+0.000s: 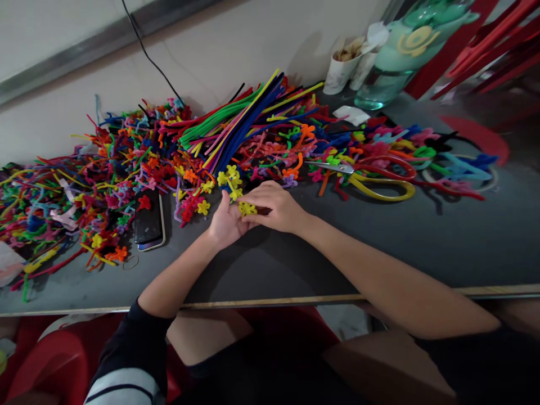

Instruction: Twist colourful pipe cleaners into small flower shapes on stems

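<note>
- The right hand is nearly closed at the fingertips, thumb and forefinger about a small yellow flower of fuzzy wire.
- The left hand meets it from the other side, thumb raised and apart; its fingers are partly hidden, so I cannot tell how firmly they grip.
- More yellow flowers sit just beyond the fingers, at the near border of the heap; whether they join the one between the hands, I cannot tell.
- The front edge of the dark table runs beneath both forearms, with a bare strip of tabletop between it and the hands.
- The widest bare stretch lies to the right, between the right forearm and the scissors.
- To the left, a phone with a red flower on it narrows the room, and the heap of coloured stems spreads beyond it.
- Behind, a bundle of straight stems fills the space toward the wall.
- A bottle stands at the far right, beside paper cups.
</note>
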### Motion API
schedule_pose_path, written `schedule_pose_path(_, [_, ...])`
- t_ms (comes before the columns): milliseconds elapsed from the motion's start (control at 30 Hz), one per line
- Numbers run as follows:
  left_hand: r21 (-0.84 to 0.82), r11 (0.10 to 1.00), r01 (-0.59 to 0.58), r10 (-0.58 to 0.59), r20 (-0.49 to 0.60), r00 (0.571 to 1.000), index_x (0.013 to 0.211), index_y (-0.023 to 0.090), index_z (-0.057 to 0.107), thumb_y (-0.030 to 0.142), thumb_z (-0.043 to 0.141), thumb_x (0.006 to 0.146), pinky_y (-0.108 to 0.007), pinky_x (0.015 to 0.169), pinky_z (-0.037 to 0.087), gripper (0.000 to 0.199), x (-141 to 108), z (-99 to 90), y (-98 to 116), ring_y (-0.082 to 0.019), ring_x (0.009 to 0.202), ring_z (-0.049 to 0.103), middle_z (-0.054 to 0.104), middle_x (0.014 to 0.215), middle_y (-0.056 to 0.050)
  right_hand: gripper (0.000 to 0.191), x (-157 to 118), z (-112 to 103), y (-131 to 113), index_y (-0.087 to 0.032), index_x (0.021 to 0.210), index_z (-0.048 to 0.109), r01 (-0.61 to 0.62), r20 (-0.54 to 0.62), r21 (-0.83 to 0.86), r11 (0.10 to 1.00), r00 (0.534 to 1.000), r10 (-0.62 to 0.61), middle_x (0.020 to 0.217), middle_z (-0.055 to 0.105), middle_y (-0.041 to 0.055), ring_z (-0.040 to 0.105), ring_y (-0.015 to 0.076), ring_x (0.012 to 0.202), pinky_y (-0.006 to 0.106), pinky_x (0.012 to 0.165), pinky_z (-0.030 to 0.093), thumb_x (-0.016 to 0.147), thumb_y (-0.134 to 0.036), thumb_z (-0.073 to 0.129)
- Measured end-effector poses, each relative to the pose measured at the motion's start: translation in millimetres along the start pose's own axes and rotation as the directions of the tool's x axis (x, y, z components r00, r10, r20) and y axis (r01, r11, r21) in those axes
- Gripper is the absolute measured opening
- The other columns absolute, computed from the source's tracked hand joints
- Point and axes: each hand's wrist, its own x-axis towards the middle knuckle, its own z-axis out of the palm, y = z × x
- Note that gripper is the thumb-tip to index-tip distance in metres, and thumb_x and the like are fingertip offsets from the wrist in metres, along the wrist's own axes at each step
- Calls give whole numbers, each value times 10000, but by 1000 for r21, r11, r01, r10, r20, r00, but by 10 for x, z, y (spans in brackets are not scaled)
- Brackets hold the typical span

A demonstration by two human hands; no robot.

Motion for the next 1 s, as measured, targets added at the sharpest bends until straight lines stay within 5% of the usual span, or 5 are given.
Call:
schedule_pose_path(400, [20,1000,17,-17,7,1000,1074,131,654,775,114,841,-354,873,495,872,8,-1,-29,-251,1059,635,711,967,-146,311,-19,28,27,-263,1121,708,0,-7,-14,1000,1000,0,1040,738,55,674,223,950,412,898,436,865,-420,624])
schedule_pose_path(633, [205,968,-146,158,-46,986,857,149,630,357,656,794,-243,701,502,220,24,-70,-81,-122,678,638,692,753,-31,524,-12,-60,49,-213,1267,619,79,-6,26,997,997,-78,1087,717,86,653,242,1025,412,913,463,825,-493,649])
schedule_pose_path(833, [673,733,-100,128,8,992,777,150,558,302,556,859,-202,472,408,173,59,-173,-69,-80,441,503,602,529,11,258,16,-88,3,-232,1027,725,40,-11,17,999,999,-40,1038,730,59,653,211,981,393,891,493,920,-330,511])
schedule_pose_path(900, [706,696,-132,225,-39,974,951,155,562,290,550,868,-196,445,388,159,54,-185,-48,-77,420,508,598,553,32,220,20,-69,7,-232,904,735,-19,-74,17,1000,997,20,977,737,58,657,216,928,395,866,498,894,-336,542])
schedule_pose_path(1000, [727,649,-226,445,-122,887,1114,183,536,263,608,836,-195,491,421,298,49,-209,12,-85,502,588,646,676,16,239,23,-45,25,-214,779,717,-215,-161,60,975,962,222,865,732,63,657,207,816,360,776,501,864,-387,575])
